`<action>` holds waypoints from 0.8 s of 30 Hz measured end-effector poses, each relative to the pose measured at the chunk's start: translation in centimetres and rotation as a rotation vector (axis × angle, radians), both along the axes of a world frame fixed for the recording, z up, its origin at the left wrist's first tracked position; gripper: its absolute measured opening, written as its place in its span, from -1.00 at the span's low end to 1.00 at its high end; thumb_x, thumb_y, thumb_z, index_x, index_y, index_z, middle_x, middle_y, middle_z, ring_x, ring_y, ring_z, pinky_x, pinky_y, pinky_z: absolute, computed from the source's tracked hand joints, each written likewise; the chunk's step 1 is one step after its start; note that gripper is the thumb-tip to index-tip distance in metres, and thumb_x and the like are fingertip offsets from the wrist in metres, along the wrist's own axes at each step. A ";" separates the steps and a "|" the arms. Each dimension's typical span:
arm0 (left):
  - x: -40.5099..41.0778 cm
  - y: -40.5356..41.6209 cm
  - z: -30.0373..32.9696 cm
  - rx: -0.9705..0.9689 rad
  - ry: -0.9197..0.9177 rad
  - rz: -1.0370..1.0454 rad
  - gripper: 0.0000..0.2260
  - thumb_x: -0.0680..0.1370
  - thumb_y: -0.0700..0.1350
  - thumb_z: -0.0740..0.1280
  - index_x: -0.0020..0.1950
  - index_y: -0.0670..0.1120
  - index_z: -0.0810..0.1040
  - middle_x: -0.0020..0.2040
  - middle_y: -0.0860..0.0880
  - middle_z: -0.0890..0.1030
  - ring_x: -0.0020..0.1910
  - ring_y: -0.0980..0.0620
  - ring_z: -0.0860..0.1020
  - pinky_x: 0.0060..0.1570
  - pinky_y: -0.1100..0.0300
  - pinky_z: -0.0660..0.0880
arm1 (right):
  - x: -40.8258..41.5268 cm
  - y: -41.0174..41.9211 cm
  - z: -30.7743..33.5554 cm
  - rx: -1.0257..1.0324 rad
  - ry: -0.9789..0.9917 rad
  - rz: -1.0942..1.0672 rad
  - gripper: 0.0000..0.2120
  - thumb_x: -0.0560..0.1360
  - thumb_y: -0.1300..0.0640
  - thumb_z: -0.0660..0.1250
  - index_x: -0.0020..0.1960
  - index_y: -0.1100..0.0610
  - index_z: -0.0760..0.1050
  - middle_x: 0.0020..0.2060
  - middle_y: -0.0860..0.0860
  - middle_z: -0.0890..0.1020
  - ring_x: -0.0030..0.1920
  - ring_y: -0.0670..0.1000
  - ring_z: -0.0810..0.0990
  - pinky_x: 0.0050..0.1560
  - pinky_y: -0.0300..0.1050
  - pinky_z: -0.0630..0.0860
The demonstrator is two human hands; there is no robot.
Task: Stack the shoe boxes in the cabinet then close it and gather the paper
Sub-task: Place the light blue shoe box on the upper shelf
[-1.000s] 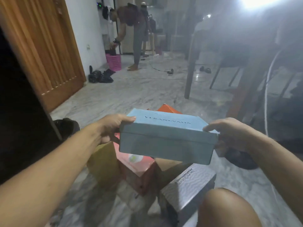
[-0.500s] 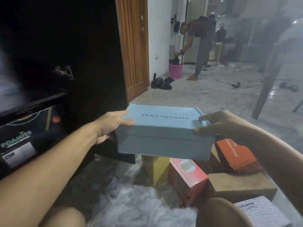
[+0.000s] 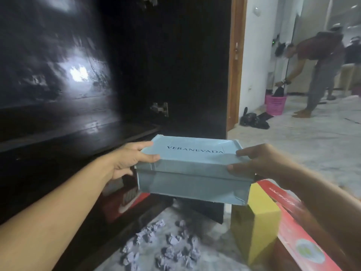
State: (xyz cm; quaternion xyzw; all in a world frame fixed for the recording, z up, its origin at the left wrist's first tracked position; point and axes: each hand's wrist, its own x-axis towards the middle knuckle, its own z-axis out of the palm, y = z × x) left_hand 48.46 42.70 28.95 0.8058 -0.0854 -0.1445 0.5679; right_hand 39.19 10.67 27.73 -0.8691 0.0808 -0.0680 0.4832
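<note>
I hold a light blue shoe box (image 3: 193, 173) marked VERANEVADA in the air, level, in front of the dark open cabinet (image 3: 78, 124). My left hand (image 3: 134, 159) grips its left end and my right hand (image 3: 252, 161) grips its right end. Below the box, a red and black shoe box (image 3: 125, 200) sits in the cabinet's lower part, partly hidden. A yellow box (image 3: 256, 218) and a red box (image 3: 293, 227) stand on the floor at the right. Several crumpled paper balls (image 3: 166, 245) lie on the marble floor below.
The black cabinet door (image 3: 175, 65) stands open behind the box. A wooden door frame (image 3: 235, 61) is to its right. Farther back a person (image 3: 316, 61) bends over a pink basket (image 3: 275, 104), with dark bags (image 3: 254, 119) on the floor.
My view has swung left toward the cabinet, and the blue box has travelled with both hands from over the pile of boxes to the cabinet's opening. The paper balls have come into view.
</note>
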 end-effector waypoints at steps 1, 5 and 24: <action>0.9 1.1 0.6 -0.012 -0.012 0.004 -0.02 -0.22 0.11 0.68 0.21 0.19 0.55 0.09 0.15 0.66 0.18 0.05 0.54 0.29 -0.15 0.33 | 1.0 1.1 0.3 0.001 -0.025 0.003 -0.22 0.17 0.03 0.65 0.32 0.23 0.51 -0.04 0.06 0.63 -0.15 0.09 0.68 -0.13 0.09 0.67; 4.6 4.7 2.9 -0.056 -0.085 0.068 -0.25 0.14 -0.09 0.64 0.31 0.10 0.51 0.18 0.05 0.60 0.18 0.00 0.52 0.00 0.01 0.46 | 5.0 5.7 1.4 -0.004 -0.120 0.000 -0.24 0.21 0.02 0.65 0.32 0.25 0.49 -0.17 -0.04 0.57 -0.26 -0.05 0.64 -0.34 -0.20 0.63; 16.6 9.8 3.1 -0.169 -0.306 0.543 -0.56 0.46 -0.19 0.47 0.32 -0.07 0.50 0.21 -0.07 0.56 0.11 -0.03 0.48 0.14 0.02 0.36 | 14.4 15.6 2.2 -0.108 -0.283 -0.066 -0.18 0.19 -0.20 0.57 0.36 0.11 0.47 0.15 0.05 0.58 0.04 0.08 0.63 0.05 -0.02 0.59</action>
